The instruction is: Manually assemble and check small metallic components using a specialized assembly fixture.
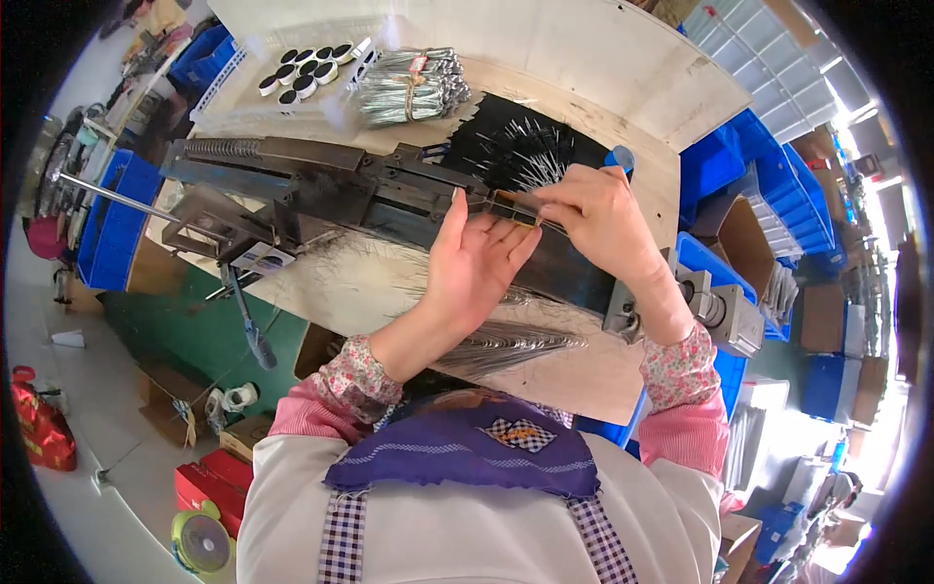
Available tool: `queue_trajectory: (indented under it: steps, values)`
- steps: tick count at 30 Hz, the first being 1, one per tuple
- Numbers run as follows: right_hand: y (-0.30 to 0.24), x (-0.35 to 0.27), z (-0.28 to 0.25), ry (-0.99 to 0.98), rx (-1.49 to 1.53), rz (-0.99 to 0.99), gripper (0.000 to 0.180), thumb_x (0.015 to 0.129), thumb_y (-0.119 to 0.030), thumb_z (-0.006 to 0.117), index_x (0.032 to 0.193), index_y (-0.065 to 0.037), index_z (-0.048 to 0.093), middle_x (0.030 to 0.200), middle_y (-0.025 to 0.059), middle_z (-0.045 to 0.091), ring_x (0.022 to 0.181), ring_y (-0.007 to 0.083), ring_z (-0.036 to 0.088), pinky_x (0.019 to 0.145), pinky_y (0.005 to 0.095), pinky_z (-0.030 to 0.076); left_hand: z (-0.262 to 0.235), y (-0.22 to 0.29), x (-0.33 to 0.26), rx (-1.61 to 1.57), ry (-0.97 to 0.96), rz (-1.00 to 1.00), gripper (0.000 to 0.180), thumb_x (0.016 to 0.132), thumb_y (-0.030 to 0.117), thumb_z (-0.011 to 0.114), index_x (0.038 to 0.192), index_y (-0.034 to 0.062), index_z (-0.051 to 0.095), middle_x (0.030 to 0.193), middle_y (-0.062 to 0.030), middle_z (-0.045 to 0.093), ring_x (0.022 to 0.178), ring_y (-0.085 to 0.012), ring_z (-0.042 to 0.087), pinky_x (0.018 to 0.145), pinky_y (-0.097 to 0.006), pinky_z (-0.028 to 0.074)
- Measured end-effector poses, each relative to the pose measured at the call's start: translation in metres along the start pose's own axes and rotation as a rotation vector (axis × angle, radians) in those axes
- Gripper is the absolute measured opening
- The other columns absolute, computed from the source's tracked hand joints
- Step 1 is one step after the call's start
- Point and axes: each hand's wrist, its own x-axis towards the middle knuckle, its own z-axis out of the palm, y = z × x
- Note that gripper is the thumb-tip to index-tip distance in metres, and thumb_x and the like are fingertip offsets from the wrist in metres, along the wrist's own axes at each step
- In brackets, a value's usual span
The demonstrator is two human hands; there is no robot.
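A long dark metal bench machine (321, 185) runs across the table in front of me. At its narrow slot my left hand (472, 258) is turned palm up, fingers stretched out and thumb apart, holding nothing I can see. My right hand (598, 219) pinches at the slot's right end, close to the left fingertips. Whatever lies between its finger and thumb is too small to make out. Behind the hands, a bunch of thin wire pieces (535, 156) lies on a black sheet (486, 122). Nearer me, a fan of fine dark wires (511, 341) is spread on the wooden tabletop (593, 365).
A clear plastic basket (219, 107) with several black-and-white round pieces (304, 86) stands at the back left, beside tied bundles of metal wire (413, 88). A metal cylinder fitting (715, 307) sits at the machine's right end. Blue bins (778, 185) stand at the right.
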Motion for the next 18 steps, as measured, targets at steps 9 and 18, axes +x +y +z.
queue_trajectory:
  steps: [9,18]
  values:
    - [0.006,0.004,0.007,-0.078,0.08,0.09,0.016,0.078,-0.016,0.066,0.092,-0.015,0.074,0.076,0.0037,0.062,0.075,0.0229,0.06,0.076,0.035,0.039,-0.004,0.002,0.002,0.01,0.006,0.012,0.064,0.097,0.055,0.036,0.123,-0.0024,0.047,0.121,-0.0135,0.054,0.116,-0.0238,0.051,0.107,-0.037,0.037]
    - [-0.02,0.001,0.014,0.044,-0.1,-0.166,0.01,0.08,-0.014,0.063,0.088,-0.012,0.068,0.074,0.0039,0.059,0.075,0.023,0.062,0.068,0.0367,0.045,-0.008,0.001,-0.001,-0.05,-0.079,-0.015,0.064,0.098,0.054,0.034,0.123,-0.0037,0.046,0.124,-0.0147,0.052,0.12,-0.0234,0.049,0.107,-0.036,0.037]
